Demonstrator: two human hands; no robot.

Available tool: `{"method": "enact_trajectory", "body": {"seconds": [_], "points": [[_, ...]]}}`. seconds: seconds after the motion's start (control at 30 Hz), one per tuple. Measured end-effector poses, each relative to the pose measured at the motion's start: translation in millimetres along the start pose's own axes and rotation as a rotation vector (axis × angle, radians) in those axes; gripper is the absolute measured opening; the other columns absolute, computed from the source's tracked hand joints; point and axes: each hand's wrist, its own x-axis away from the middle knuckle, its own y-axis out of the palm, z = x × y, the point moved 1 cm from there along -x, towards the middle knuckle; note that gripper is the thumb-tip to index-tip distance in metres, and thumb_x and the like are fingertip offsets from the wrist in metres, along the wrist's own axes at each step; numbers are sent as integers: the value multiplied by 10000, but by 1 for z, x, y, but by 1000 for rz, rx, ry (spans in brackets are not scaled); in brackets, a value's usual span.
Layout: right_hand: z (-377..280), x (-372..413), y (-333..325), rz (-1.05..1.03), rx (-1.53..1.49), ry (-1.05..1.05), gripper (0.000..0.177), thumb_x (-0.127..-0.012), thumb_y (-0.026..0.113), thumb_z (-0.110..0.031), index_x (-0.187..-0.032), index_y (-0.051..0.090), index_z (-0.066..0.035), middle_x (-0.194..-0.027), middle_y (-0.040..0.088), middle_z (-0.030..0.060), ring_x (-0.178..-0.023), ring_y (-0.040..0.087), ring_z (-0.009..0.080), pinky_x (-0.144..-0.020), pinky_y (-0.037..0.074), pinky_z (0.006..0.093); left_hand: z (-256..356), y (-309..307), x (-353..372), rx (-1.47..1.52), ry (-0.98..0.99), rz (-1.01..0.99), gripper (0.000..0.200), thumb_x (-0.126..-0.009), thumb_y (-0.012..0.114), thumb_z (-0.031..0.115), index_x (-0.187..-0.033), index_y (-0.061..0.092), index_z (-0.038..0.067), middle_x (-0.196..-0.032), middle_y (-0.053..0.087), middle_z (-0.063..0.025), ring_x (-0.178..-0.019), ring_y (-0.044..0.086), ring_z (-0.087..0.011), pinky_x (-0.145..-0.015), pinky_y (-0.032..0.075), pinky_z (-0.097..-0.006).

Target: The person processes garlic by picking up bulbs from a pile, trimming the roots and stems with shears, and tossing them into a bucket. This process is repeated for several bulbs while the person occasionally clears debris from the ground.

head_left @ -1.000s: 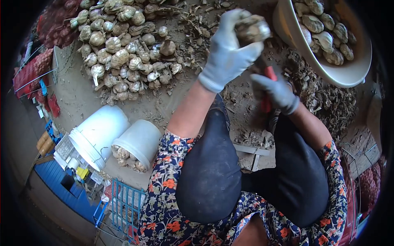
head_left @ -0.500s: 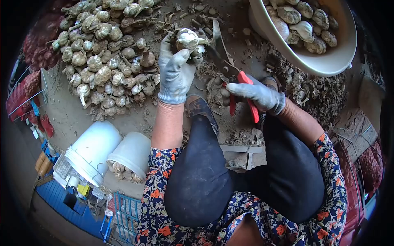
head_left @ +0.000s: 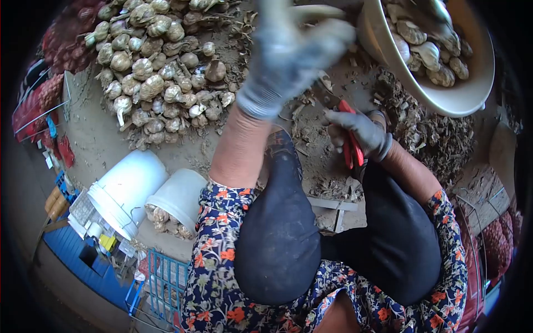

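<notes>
My left hand (head_left: pixel 294 53), in a grey-white work glove, is stretched forward and smeared by motion. Its fingers are spread, with no bulb visible in them. In my gloved right hand (head_left: pixel 358 133), near my right knee, are red-handled shears (head_left: pixel 351 139); their handles are close together and the blade is hard to make out. Beyond both hands, at the upper right, a cream tub (head_left: pixel 444 105) holds trimmed garlic bulbs (head_left: pixel 427 55). A blurred garlic bulb (head_left: pixel 436 11) shows at the tub's top. Left of my left hand lies a large heap of untrimmed garlic (head_left: pixel 150 83).
Dry stalk scraps (head_left: pixel 422 127) are piled below the tub. Two white buckets lie tipped at the left: a larger bucket (head_left: pixel 127 188) and a smaller bucket (head_left: pixel 180 194) with garlic at its mouth. Red mesh sacks (head_left: pixel 497 238) stand at the right edge, near a blue crate (head_left: pixel 166 283) at lower left.
My left hand has let go of the garlic bulb and swung forward and right, its fingers opening. My right hand has lowered the shears slightly, and their handles have come closer together.
</notes>
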Motion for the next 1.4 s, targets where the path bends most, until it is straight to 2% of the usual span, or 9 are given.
{"method": "enact_trajectory", "body": {"seconds": [0.13, 0.3, 0.4, 0.47, 0.63, 0.93, 1.07, 1.13, 1.4], "points": [[4, -7, -19, -16, 4, -27, 176, -867, 640, -218, -875, 567, -57, -627, 543, 31, -530, 552, 146, -490, 453, 273, -48, -148, 66, -1385, -554, 711, 516, -762, 653, 161, -1191, 471, -60, -1244, 502, -270, -1073, 552, -335, -926, 451, -427], [-1, -9, -15, 125, 549, -53, 179, -837, 619, -194, -811, 560, -28, -668, 586, 78, -580, 590, 219, -552, 482, 323, -108, -195, 101, -1946, -416, 207, 665, -698, 744, 333, -1209, 463, 14, -1184, 478, -220, -1089, 467, -404, -938, 411, -457], [3, -16, -13, 180, 1128, -343, 167, -828, 600, -162, -879, 543, -14, -678, 610, 93, -602, 611, 238, -548, 460, 352, -113, -213, 92, -1698, -566, 172, 700, -679, 757, 334, -1232, 477, 7, -1191, 471, -208, -1084, 482, -394, -932, 427, -443], [5, -24, -10, 370, 1343, -648, 199, -836, 566, -159, -976, 500, -33, -718, 613, 176, -692, 618, 387, -636, 470, 431, -101, -196, 89, -1587, -539, 206, 685, -670, 768, 329, -1209, 524, -15, -1174, 510, -221, -1049, 533, -371, -919, 450, -412], [-7, -34, 1, 441, 1514, -612, 343, -857, 547, -247, -1109, 475, -26, -1012, 587, 245, -976, 580, 405, -846, 457, 464, -61, -132, 96, -897, -558, 215, 607, -662, 784, 335, -1076, 607, -71, -1044, 618, -195, -933, 615, -246, -838, 482, -330], [-17, -35, 22, 162, 1435, -631, 339, -840, 604, -266, -1065, 502, -33, -825, 578, 212, -862, 593, 389, -731, 447, 448, -29, -107, 94, -628, -596, -39, 489, -670, 793, 221, -1068, 626, -10, -989, 638, -94, -905, 608, -171, -847, 481, -296], [-2, -28, 1, 263, 1286, -741, 274, -848, 605, -235, -998, 518, -23, -810, 573, 209, -792, 588, 396, -699, 449, 429, -38, -108, 110, -259, -587, 96, 492, -698, 794, 195, -1116, 595, 28, -1025, 641, -93, -931, 625, -164, -871, 490, -285], [5, -11, 3, 250, 1357, -576, 286, -849, 609, -248, -995, 501, -26, -829, 575, 221, -807, 591, 403, -703, 450, 442, -45, -101, 121, 393, -390, 296, 481, -742, 783, 174, -1147, 566, 33, -1053, 639, -107, -953, 636, -179, -886, 517, -318], [7, -6, 22, 314, 1596, -676, 371, -803, 611, -241, -1036, 436, -11, -909, 585, 251, -901, 580, 421, -773, 455, 500, -50, -82, 125, 64, -204, 473, 391, -813, 728, 165, -1145, 537, 85, -1072, 611, -57, -923, 621, -178, -809, 534, -300]]}}
